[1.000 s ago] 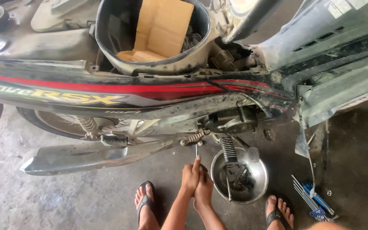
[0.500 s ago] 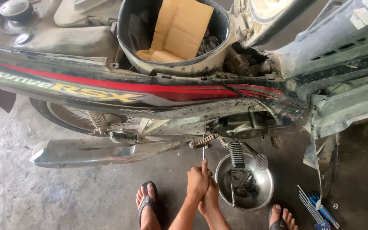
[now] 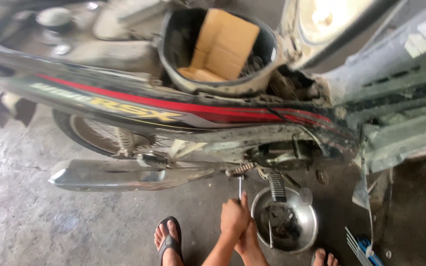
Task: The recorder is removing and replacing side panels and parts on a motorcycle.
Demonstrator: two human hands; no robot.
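Left hand (image 3: 233, 216) sits uppermost, fingers closed around a thin screwdriver (image 3: 240, 187). The shaft stands nearly upright, tip at the spring (image 3: 241, 169) under the motorcycle (image 3: 173, 111). Right hand (image 3: 249, 240) presses just below; its grip is hidden. Steel bowl (image 3: 287, 221) crowds the right; bare floor (image 3: 35, 221) lies left.

Soft daylight, blown-out glare top right, motion blur, dim underside, bent edges
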